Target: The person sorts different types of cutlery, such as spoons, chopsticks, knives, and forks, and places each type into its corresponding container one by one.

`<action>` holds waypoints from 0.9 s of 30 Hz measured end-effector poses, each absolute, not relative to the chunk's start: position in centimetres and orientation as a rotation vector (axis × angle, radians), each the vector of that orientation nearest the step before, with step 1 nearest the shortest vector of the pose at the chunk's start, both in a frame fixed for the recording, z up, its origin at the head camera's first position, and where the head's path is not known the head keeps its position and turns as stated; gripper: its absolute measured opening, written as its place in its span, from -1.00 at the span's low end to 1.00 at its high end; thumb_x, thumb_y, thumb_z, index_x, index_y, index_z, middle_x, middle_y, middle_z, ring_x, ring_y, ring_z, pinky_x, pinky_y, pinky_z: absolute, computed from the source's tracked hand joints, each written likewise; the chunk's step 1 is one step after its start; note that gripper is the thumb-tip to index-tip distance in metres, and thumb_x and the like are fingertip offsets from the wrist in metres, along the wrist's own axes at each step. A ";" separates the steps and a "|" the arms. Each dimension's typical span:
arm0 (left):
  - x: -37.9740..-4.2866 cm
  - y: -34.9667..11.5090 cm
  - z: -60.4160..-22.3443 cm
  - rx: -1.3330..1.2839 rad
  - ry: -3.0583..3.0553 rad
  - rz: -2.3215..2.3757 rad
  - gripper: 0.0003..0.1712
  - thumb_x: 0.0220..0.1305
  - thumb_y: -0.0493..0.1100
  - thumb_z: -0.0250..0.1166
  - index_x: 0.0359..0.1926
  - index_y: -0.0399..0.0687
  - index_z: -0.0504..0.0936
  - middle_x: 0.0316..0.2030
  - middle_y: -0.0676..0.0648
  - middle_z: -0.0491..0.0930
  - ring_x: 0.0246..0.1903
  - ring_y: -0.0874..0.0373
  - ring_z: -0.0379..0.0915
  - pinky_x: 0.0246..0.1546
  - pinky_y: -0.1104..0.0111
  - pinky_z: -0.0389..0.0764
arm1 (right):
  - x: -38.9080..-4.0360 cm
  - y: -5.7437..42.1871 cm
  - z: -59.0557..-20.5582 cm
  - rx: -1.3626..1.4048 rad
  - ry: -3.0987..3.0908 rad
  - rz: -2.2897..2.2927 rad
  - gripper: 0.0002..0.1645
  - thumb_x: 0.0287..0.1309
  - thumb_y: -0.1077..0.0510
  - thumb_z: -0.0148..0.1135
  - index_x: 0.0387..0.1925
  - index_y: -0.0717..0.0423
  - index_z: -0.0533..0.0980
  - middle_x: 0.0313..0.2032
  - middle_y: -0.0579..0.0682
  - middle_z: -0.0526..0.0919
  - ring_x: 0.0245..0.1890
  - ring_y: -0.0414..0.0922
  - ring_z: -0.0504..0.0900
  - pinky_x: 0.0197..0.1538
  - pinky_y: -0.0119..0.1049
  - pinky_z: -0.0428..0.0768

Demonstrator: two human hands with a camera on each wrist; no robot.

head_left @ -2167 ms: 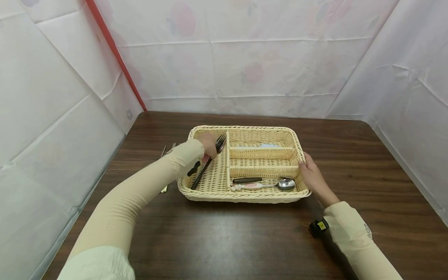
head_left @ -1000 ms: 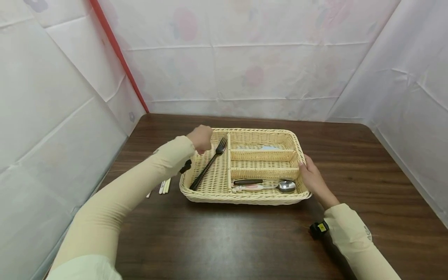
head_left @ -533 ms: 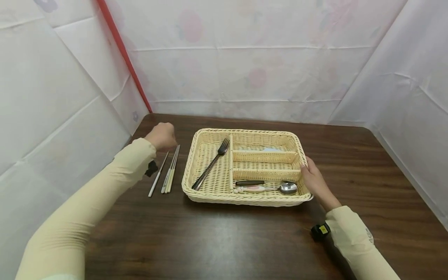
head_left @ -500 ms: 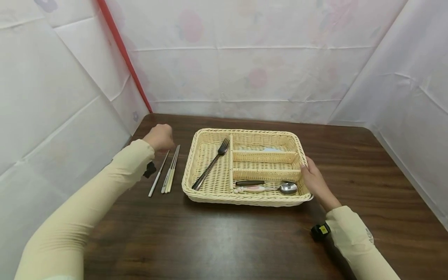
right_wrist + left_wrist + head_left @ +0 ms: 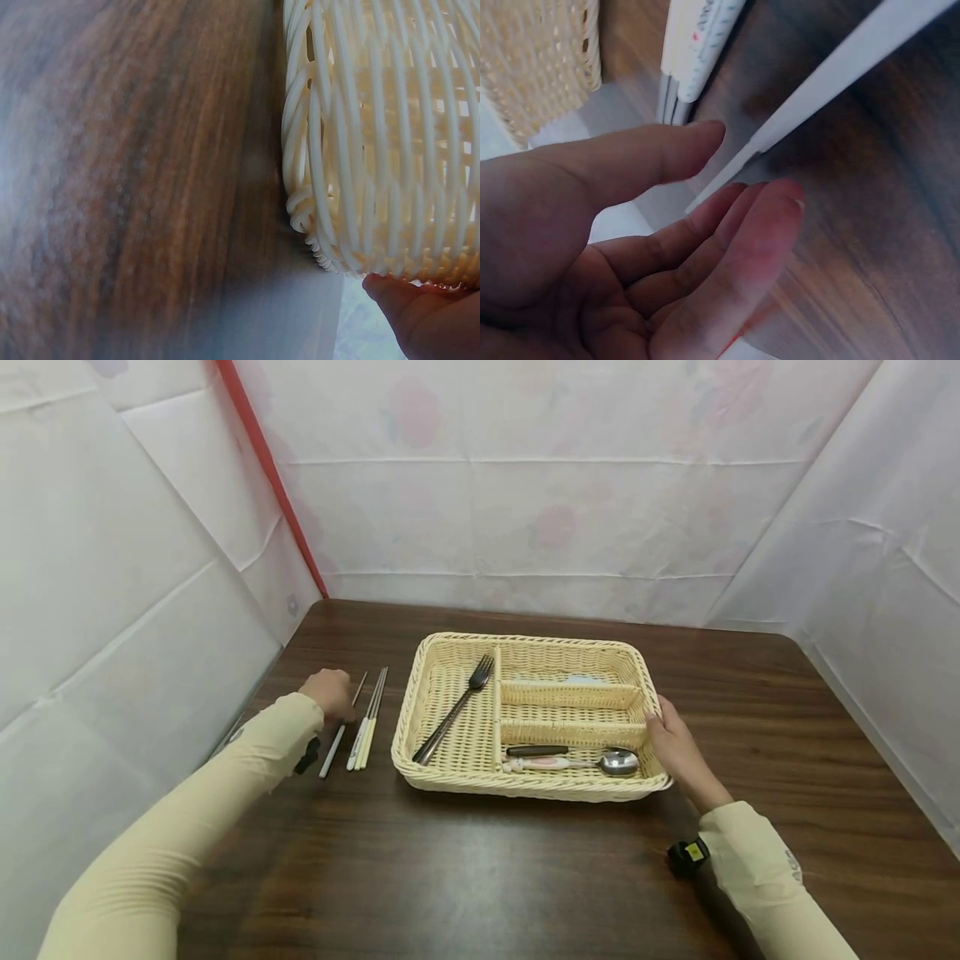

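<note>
Loosely parted, empty left hand (image 5: 330,693), right hand (image 5: 680,750) gripping basket (image 5: 525,783), chopsticks (image 5: 365,744) between, cutlery (image 5: 618,764) inside

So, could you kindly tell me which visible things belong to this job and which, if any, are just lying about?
Seemingly part of the job:
basket, held by the right hand
chopsticks near the left hand
spoon, at least one dark fork, dark-handled utensil

Seemingly just surroundings:
table
hanging sheets
red strip

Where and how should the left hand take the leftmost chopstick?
Probably pinch it from above near mid-length, where the pale handle meets the slimmer shaft: the chopstick lies flat on the table, and a gap separates it from the neighbouring chopsticks.
</note>
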State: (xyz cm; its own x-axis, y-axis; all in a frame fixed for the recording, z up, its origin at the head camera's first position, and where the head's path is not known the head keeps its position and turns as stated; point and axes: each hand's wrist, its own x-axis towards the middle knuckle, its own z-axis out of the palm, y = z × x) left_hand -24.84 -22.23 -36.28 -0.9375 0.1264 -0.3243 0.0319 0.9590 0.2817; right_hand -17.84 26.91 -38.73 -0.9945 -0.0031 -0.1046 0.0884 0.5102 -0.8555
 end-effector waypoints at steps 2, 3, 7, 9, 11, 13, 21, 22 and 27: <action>-24.9 -22.3 -36.6 0.124 2.752 0.392 -0.84 -0.11 -0.36 0.28 -0.63 -0.24 0.43 -0.74 -0.10 0.47 -0.83 0.20 0.31 -0.76 0.43 0.37 | -17.8 26.9 -38.7 0.076 2.651 -1.511 -0.35 0.49 0.09 -0.43 0.46 0.25 -0.23 0.40 0.35 -0.04 0.38 0.20 -0.02 0.33 0.12 0.02; -25.0 -22.3 -36.7 0.124 2.743 0.398 -0.84 -0.13 -0.38 0.25 -0.67 -0.21 0.41 -0.77 -0.09 0.46 -0.86 0.23 0.29 -0.78 0.45 0.36 | -17.8 26.9 -38.7 0.074 2.652 -1.512 -0.35 0.49 0.09 -0.43 0.46 0.25 -0.23 0.40 0.36 -0.04 0.38 0.20 -0.03 0.33 0.12 0.02; -25.1 -22.3 -37.0 0.097 2.702 0.449 -0.88 -0.09 -0.44 0.15 -0.63 -0.24 0.41 -0.79 -0.09 0.44 -0.88 0.25 0.28 -0.80 0.47 0.35 | -17.9 27.0 -38.7 0.066 2.658 -1.515 -0.36 0.48 0.11 -0.43 0.45 0.27 -0.23 0.39 0.38 -0.04 0.38 0.22 -0.02 0.33 0.12 0.02; -25.2 -22.3 -37.2 0.079 2.688 0.467 -0.94 -0.07 -0.47 0.11 -0.55 -0.30 0.43 -0.75 -0.13 0.46 -0.86 0.23 0.31 -0.80 0.47 0.38 | -17.9 27.0 -38.7 0.065 2.660 -1.514 -0.36 0.48 0.11 -0.43 0.45 0.28 -0.23 0.39 0.38 -0.04 0.38 0.22 -0.02 0.33 0.13 0.02; -25.3 -22.3 -37.3 0.061 2.678 0.482 -0.93 -0.04 -0.48 0.10 -0.45 -0.35 0.43 -0.70 -0.17 0.47 -0.83 0.22 0.34 -0.79 0.46 0.40 | -17.9 27.0 -38.8 0.066 2.664 -1.509 -0.36 0.48 0.11 -0.43 0.45 0.28 -0.22 0.39 0.38 -0.03 0.38 0.22 -0.02 0.33 0.13 0.01; -25.4 -22.2 -37.4 0.054 2.675 0.484 -0.89 -0.03 -0.48 0.09 -0.38 -0.39 0.43 -0.66 -0.20 0.48 -0.83 0.21 0.34 -0.79 0.45 0.40 | -17.8 27.0 -38.8 0.071 2.668 -1.500 -0.36 0.48 0.10 -0.43 0.45 0.28 -0.21 0.39 0.37 -0.03 0.38 0.22 -0.03 0.33 0.13 0.01; -25.3 -22.1 -37.5 0.063 2.689 0.496 -0.91 -0.05 -0.47 0.08 -0.43 -0.35 0.40 -0.70 -0.17 0.48 -0.85 0.22 0.33 -0.80 0.45 0.39 | -17.8 26.9 -38.7 0.078 2.667 -1.497 -0.36 0.48 0.10 -0.42 0.45 0.26 -0.20 0.39 0.36 -0.02 0.38 0.21 -0.01 0.33 0.13 0.02; -25.3 -22.1 -37.6 0.065 2.690 0.495 -0.94 -0.06 -0.47 0.08 -0.47 -0.34 0.40 -0.71 -0.16 0.47 -0.85 0.22 0.33 -0.80 0.46 0.39 | -17.8 26.9 -38.7 0.079 2.666 -1.499 -0.36 0.48 0.09 -0.42 0.45 0.26 -0.20 0.39 0.37 -0.01 0.37 0.21 0.00 0.32 0.13 0.03; -25.4 -22.3 -37.7 0.064 2.688 0.495 -0.94 -0.10 -0.45 0.09 -0.57 -0.28 0.40 -0.75 -0.13 0.45 -0.85 0.21 0.35 -0.80 0.45 0.41 | -17.8 26.9 -38.7 0.087 2.656 -1.503 -0.36 0.48 0.09 -0.42 0.46 0.25 -0.21 0.39 0.37 0.00 0.36 0.22 0.03 0.32 0.12 0.06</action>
